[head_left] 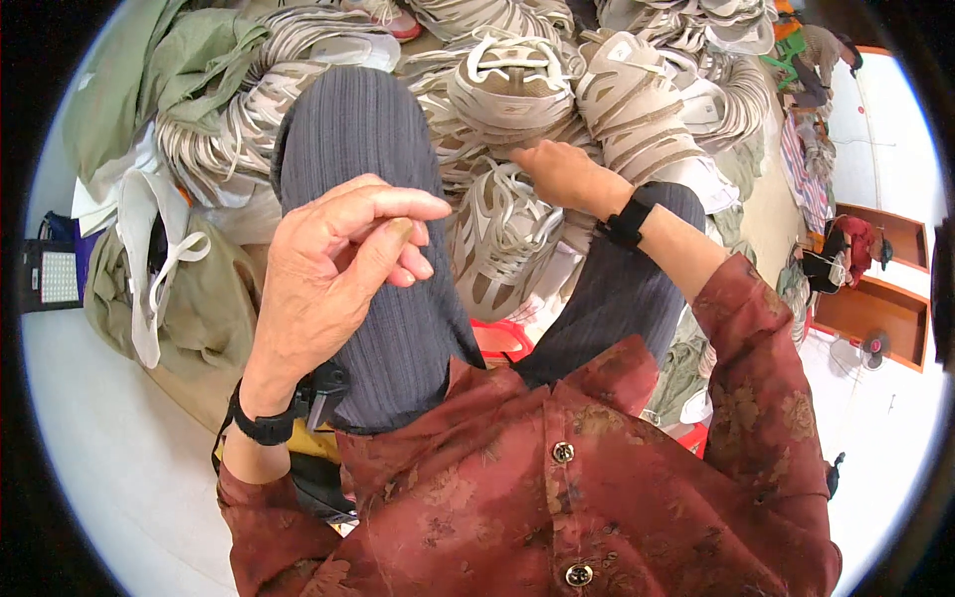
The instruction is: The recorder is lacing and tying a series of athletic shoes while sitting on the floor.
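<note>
The left hand [333,261] is held half-curled, seemingly empty; the right hand [565,179], grip unclear, is placed beside a laced shoe upper [500,244] between the knees [355,119], which might be dislodged by snagged laces [507,214].

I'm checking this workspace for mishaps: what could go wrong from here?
The right hand reaches in close among piled shoe uppers, so a tug might topple neighbouring ones. Looped laces just below it in view could snag that hand. The white piece lying on the bunched green cloth at left might slip off if the cloth is pulled.
</note>
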`<state>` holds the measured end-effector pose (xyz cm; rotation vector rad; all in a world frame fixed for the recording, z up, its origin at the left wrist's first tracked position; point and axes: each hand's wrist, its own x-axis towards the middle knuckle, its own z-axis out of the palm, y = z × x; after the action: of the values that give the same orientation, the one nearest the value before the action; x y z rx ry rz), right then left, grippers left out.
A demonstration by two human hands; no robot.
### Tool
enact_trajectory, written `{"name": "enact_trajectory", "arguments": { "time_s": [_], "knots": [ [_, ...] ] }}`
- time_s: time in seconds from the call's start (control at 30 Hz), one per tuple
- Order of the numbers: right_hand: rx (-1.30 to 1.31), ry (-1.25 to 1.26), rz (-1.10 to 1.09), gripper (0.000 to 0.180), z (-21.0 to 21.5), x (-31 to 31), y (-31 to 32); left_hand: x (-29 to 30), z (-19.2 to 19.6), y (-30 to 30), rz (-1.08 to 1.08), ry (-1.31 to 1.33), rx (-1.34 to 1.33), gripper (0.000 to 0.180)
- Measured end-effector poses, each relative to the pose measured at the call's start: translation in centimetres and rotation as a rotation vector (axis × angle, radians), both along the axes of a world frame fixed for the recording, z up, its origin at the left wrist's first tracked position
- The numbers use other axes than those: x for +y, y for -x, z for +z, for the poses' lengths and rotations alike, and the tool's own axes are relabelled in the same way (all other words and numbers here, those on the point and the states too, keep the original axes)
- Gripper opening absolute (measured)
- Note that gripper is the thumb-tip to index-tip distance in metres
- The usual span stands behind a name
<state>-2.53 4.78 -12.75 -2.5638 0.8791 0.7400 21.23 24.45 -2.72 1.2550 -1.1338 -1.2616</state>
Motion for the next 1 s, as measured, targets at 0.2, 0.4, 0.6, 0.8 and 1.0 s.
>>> {"name": "enact_trajectory", "arguments": {
  "time_s": [0.2,0.4,0.6,0.8,1.0],
  "knots": [
    [-0.088,0.276,0.147,0.026,-2.5,0.8,0.9,-0.2,-0.1,0.1,-0.021,0.025,0.012,0.02],
    [-0.172,0.31,0.237,0.035,-3.8,1.4,0.5,-0.4,-0.3,0.2,-0.016,0.022,0.015,0.02],
    [-0.009,0.135,0.055,0.024,-4.5,1.6,-0.4,-0.4,0.1,0.2,-0.005,0.021,-0.043,0.02],
    [-0.007,0.109,-0.056,0.031,-4.7,1.2,0.0,-0.1,0.0,0.2,0.01,0.023,-0.061,0.021],
    [-0.147,0.03,-0.06,0.04,-1.6,1.4,1.7,0.2,-0.1,0.2,0.019,0.01,-0.07,0.022]
  ]
}}
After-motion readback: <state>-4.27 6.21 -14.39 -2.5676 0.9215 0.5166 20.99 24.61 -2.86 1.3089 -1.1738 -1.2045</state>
